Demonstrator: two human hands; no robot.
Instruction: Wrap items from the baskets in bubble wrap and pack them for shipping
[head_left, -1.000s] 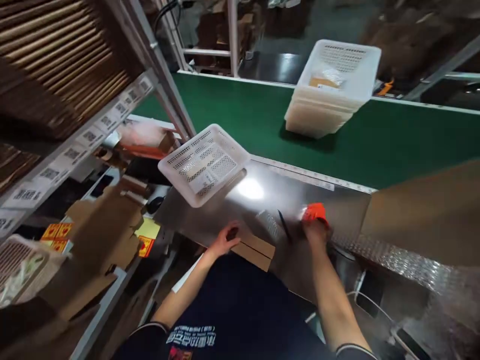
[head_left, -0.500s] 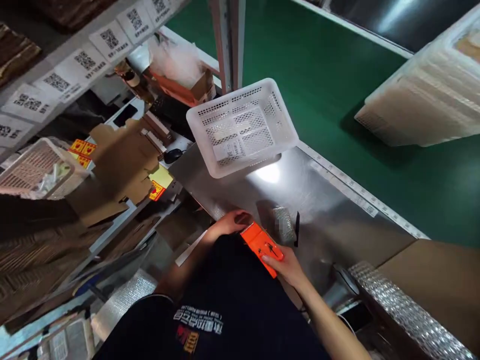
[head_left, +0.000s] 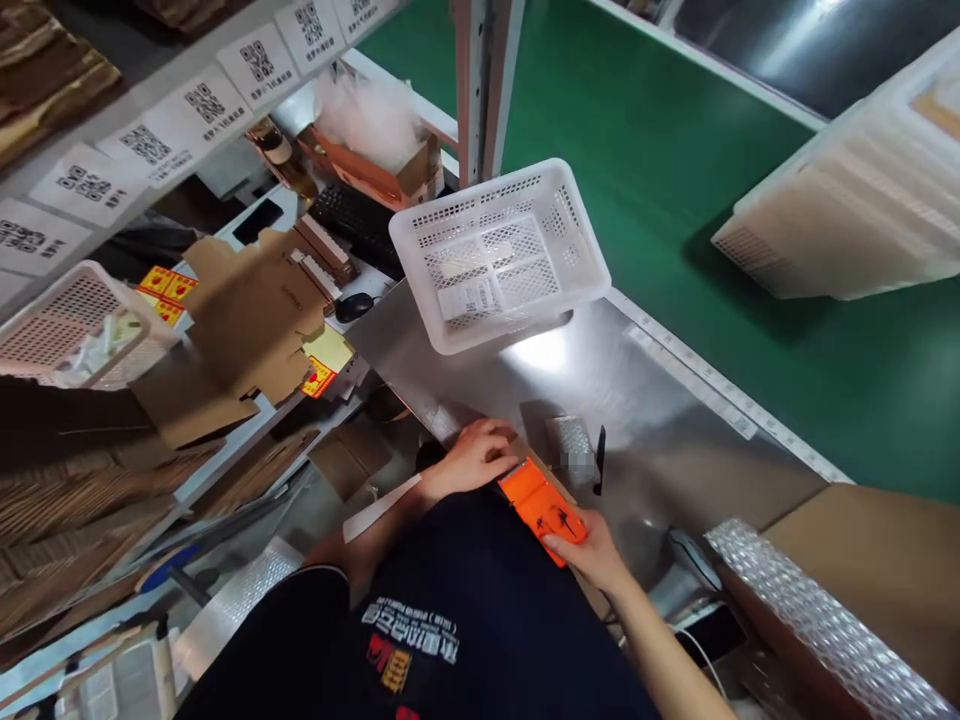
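In my right hand (head_left: pixel 592 550) is an orange box (head_left: pixel 544 510) with black brush-like markings, its thumb lying on top near the lower end. The box is tilted close in front of my dark shirt. My left hand (head_left: pixel 480 455) is at the box's upper left end, fingers bent and close together. What those fingers grip, if anything, is hidden. Brown cardboard (head_left: pixel 531 456) shows just behind the orange box, and I cannot make out its full shape. Past it on the metal table (head_left: pixel 645 430) lie a small bubble-wrapped item (head_left: pixel 571 445) and a thin black object (head_left: pixel 600 460).
A white plastic basket (head_left: pixel 502 325) stands at the table's far end. To the left are flattened cardboard (head_left: pixel 247 320), a mouse (head_left: pixel 354 306) and a pink basket (head_left: pixel 60 320). Bubble wrap (head_left: pixel 810 600) and a large carton (head_left: pixel 870 540) are at right. A shelf post (head_left: pixel 480 90) rises behind.
My left hand has turned and its fingers now show more plainly beside the orange box. My right hand still holds the box. The whole view has shifted slightly.
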